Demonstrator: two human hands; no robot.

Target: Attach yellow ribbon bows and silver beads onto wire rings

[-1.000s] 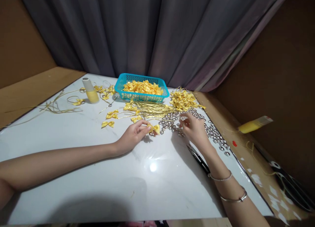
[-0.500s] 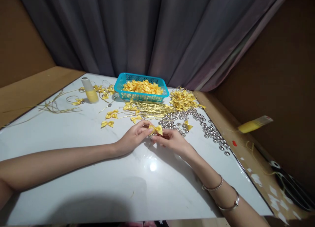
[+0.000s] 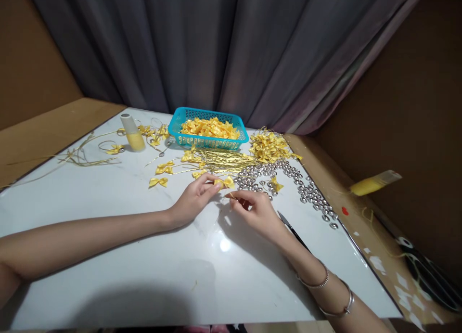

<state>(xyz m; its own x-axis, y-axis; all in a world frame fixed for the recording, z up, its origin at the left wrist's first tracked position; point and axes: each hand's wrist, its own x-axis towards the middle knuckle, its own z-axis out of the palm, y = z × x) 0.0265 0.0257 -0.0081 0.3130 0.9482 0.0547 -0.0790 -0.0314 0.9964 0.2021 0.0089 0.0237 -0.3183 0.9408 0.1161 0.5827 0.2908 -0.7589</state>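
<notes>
bow (image 3: 226,182) pinched in our left hand (image 3: 197,198), likely to steady it; our right hand (image 3: 258,210) pinches cord (image 3: 233,196) just beside

Head camera: is looking down from the near side, close above the glossy white tabletop (image 3: 155,263)
Far end: is facing the pleated grey fabric curtain (image 3: 202,49)

The bows (image 3: 227,183) are yellow, the basket (image 3: 173,130) turquoise (lattice-patterned), the beads (image 3: 311,197) silver.
</notes>
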